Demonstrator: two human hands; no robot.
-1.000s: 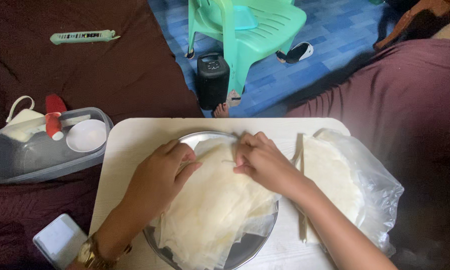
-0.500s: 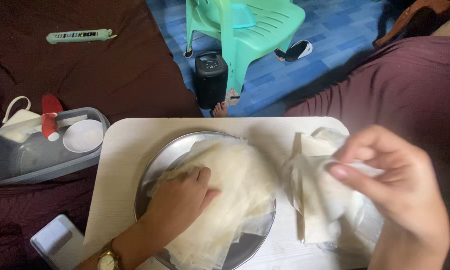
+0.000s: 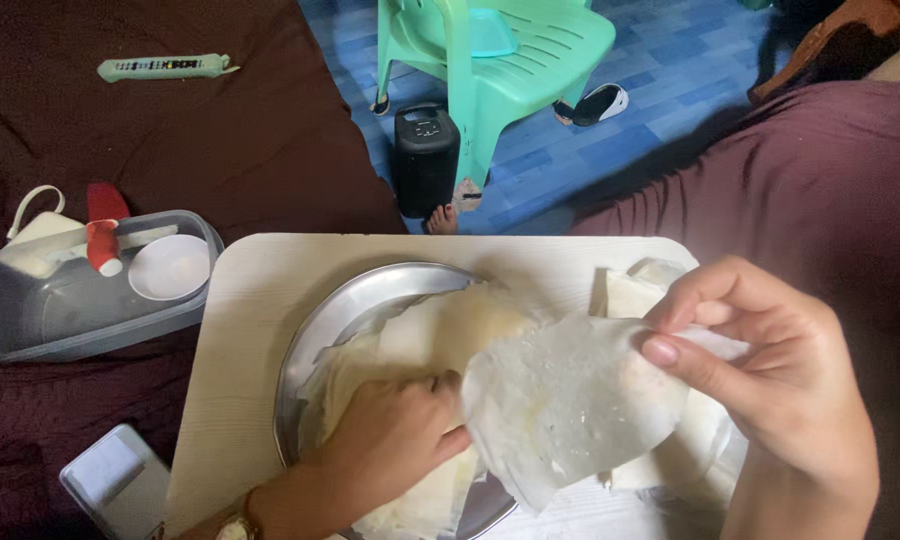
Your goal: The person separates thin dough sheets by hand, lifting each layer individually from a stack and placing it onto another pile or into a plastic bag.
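Over the pale desk point(image 3: 250, 330), right hand point(image 3: 770, 380) pinches a thin, translucent round wrapper point(image 3: 565, 400); left hand point(image 3: 395, 440) presses flat on the stack point(image 3: 420, 335) in the metal plate point(image 3: 340, 310).

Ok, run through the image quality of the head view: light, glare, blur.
Head view: soft daylight, no hard shadows; mild sheen on the metal tray; the translucent wrapper sheet lets light through; the right hand, close to the lens, looks oversized and slightly soft; the left hand and green plastic chair read fairly sharp.
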